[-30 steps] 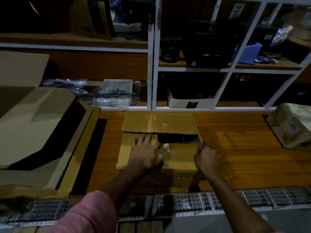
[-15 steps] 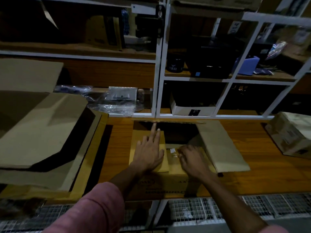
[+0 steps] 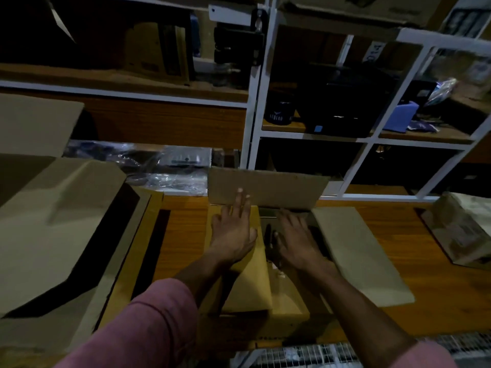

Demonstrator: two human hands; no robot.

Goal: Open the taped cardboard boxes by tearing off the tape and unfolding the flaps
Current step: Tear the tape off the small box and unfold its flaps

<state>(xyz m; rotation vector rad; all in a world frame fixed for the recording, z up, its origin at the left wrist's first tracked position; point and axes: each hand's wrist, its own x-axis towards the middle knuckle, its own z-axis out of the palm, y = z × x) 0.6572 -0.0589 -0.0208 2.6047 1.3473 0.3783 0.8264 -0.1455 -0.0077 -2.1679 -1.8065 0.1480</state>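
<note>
The small brown cardboard box [image 3: 247,285] sits on the wooden desk [image 3: 183,235], far and right flaps unfolded. The left hand [image 3: 233,240], grip spread flat, presses the left flap [image 3: 240,264], probably steadying it; the right hand [image 3: 297,243] reaches inside, its grip loosely spread, holding nothing visible.

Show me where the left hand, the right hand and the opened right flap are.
left hand [image 3: 233,235]: head view, back of hand.
right hand [image 3: 297,240]: head view, back of hand.
right flap [image 3: 358,253]: head view, flap's middle.
</note>
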